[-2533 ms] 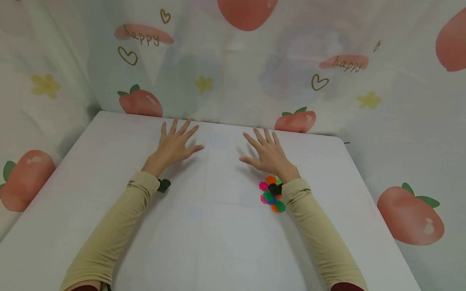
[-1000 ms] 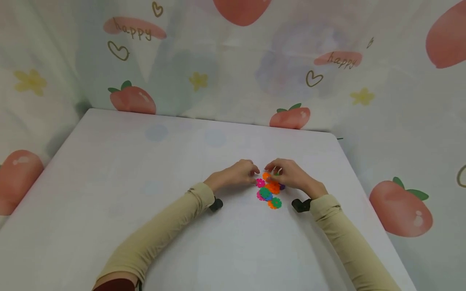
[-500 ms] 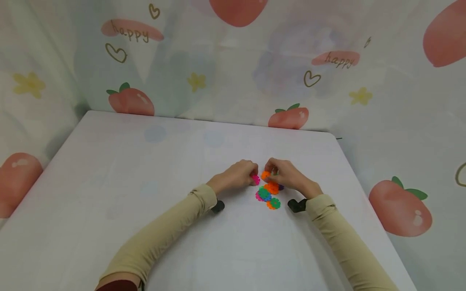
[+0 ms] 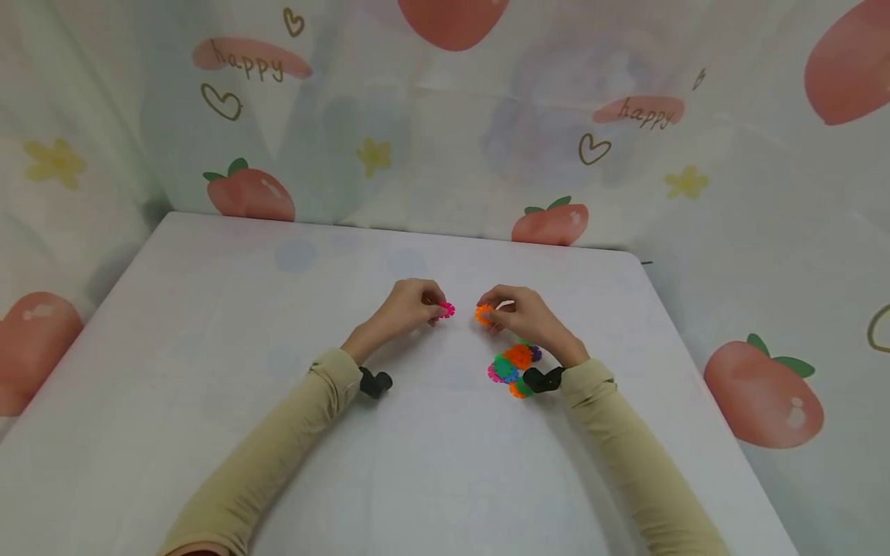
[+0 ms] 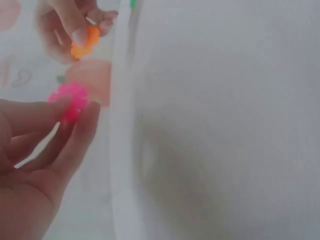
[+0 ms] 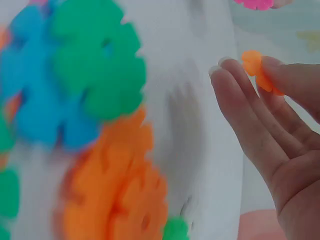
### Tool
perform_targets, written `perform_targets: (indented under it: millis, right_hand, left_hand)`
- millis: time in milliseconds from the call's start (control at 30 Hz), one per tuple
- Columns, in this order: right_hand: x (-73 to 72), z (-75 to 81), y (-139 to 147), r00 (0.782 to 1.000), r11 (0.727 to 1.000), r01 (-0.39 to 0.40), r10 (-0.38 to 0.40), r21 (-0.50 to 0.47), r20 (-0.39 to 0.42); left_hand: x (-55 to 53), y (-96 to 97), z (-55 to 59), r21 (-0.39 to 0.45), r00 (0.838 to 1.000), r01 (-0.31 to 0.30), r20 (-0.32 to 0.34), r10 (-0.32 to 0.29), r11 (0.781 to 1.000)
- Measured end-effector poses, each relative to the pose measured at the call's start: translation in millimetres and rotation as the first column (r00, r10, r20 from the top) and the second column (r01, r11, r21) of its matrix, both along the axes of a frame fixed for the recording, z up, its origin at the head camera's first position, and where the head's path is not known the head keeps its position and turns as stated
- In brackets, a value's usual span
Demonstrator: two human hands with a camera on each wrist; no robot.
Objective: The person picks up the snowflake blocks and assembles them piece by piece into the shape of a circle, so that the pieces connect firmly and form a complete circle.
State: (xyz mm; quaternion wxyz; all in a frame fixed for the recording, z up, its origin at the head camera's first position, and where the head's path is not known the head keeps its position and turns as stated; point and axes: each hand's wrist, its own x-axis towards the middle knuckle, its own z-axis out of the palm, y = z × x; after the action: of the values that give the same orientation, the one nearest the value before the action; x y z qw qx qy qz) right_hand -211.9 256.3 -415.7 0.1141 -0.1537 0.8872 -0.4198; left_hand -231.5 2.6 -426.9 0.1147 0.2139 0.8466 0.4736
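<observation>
Between thumb and fingers my left hand (image 4: 410, 305) pinches a pink notched plastic disc (image 5: 74, 101), a flower-shaped snowflake building piece. My right hand (image 4: 524, 315) pinches an orange snowflake disc (image 4: 484, 313) of the same kind. Both discs are held above the table a short gap apart, their faces seen tilted in the wrist views. Close below the right hand lies a small pile of such discs, with orange discs (image 4: 518, 356), a green disc (image 6: 100, 60) and a blue disc (image 6: 35, 90) overlapping. The right wrist's camera covers part of this pile in the head view.
A white table (image 4: 313, 463) spreads under both arms. Behind it hangs a pale curtain (image 4: 431, 131) printed with fruit, hearts and flowers. Black wrist cameras, such as the left one (image 4: 375, 383), jut out below the hands.
Both hands went from spread flat to the pile, where the left took the pink disc and the right the orange one. They have since moved left and away from the pile, carrying these discs.
</observation>
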Motion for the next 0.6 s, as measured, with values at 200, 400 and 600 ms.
perform_targets:
  millis: [200,400,600]
  right_hand:
    - [-6.8,4.5,-23,0.999,0.990,0.005,0.001,-0.139,0.040]
    - [-13.2,1.9,-45,1.000,0.981,0.018,-0.022,-0.192,-0.017]
    - [-15.2,-1.9,-64,0.995,0.968,0.062,-0.079,-0.241,-0.061]
  left_hand:
    - [-0.4,-24.5,3.6,0.071,0.995,-0.100,0.016,0.099,0.992]
    - [2.1,-40.9,3.3,0.183,0.983,-0.169,0.109,0.151,0.968]
    - [2.4,-50.8,0.6,0.324,0.950,-0.239,0.273,0.152,0.915]
